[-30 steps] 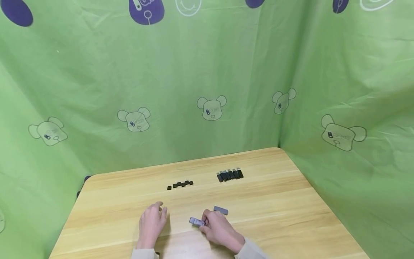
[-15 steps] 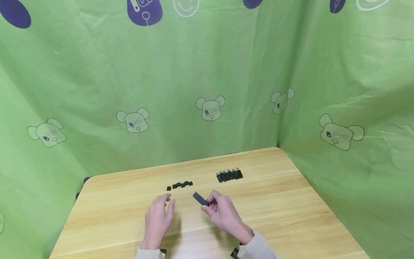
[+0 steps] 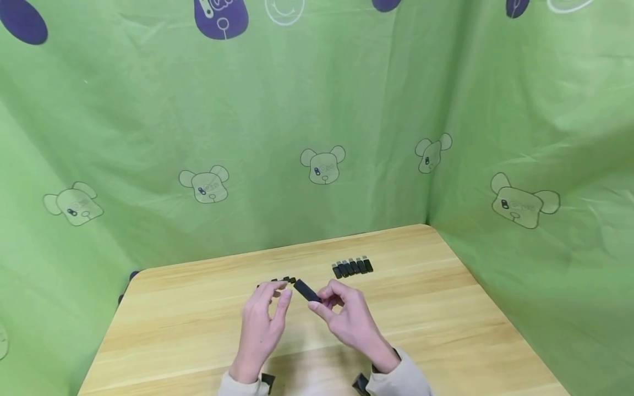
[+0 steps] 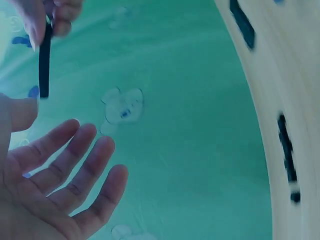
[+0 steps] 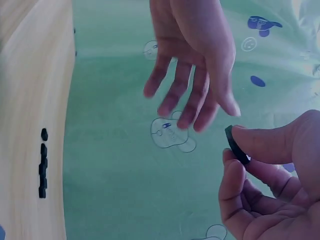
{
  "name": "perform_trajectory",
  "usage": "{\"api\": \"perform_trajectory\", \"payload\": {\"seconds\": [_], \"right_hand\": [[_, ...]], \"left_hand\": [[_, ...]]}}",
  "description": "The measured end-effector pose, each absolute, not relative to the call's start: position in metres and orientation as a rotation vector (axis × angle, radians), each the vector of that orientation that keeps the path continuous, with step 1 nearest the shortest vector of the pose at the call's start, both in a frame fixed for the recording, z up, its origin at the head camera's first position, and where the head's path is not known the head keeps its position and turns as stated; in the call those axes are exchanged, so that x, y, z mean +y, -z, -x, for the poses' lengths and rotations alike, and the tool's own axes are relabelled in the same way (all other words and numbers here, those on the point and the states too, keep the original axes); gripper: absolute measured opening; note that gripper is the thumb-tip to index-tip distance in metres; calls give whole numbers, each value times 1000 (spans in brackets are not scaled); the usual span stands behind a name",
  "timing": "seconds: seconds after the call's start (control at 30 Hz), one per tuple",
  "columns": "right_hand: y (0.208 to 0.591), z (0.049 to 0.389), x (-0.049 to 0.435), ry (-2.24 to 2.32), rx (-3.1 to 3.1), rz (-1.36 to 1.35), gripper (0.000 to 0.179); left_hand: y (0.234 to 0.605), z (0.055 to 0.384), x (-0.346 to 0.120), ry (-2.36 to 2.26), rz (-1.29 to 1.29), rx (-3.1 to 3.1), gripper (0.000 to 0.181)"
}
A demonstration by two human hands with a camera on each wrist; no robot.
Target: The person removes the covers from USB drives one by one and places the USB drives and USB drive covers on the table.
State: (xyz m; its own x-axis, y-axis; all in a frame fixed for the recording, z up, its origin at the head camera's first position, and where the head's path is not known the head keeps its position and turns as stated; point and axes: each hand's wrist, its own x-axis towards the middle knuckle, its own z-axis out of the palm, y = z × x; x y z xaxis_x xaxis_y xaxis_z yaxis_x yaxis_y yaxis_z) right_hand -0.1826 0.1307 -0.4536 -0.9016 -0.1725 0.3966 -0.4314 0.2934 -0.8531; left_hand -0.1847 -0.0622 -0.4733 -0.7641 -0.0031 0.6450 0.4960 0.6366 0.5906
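Observation:
In the head view my right hand [image 3: 349,319] pinches a black USB stick [image 3: 307,290] between thumb and fingertips, raised above the table. Its free end points up and to the left; no metal plug shows. From the right wrist view, the stick [image 5: 237,145] sits between thumb and index finger. My left hand [image 3: 262,324] holds nothing. Its fingers are spread and loosely bent, close to the stick's free end but apart from it, as the left wrist view of the left hand [image 4: 70,185] confirms.
Farther back on the wooden table [image 3: 421,308], several black USB sticks [image 3: 353,267] with bare metal plugs lie in a row. Several small black caps [image 3: 291,280] lie left of them, partly hidden by the left hand. A green curtain [image 3: 247,121] stands behind the table.
The right hand has lifted the stick off the table, upward and away from me. The left hand has moved right, toward it. A second stick lying on the table earlier no longer shows.

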Motion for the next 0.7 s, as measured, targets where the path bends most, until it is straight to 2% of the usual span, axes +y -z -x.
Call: {"api": "perform_trajectory", "payload": {"seconds": [0.3, 0.7], "right_hand": [[452, 175, 126, -1747, -2121, -722, 13], [450, 166, 122, -1752, -2039, -826, 11]], "left_hand": [[463, 179, -54, 1423, 486, -2203, 17], [455, 170, -49, 1672, 562, -2026, 13]]}}
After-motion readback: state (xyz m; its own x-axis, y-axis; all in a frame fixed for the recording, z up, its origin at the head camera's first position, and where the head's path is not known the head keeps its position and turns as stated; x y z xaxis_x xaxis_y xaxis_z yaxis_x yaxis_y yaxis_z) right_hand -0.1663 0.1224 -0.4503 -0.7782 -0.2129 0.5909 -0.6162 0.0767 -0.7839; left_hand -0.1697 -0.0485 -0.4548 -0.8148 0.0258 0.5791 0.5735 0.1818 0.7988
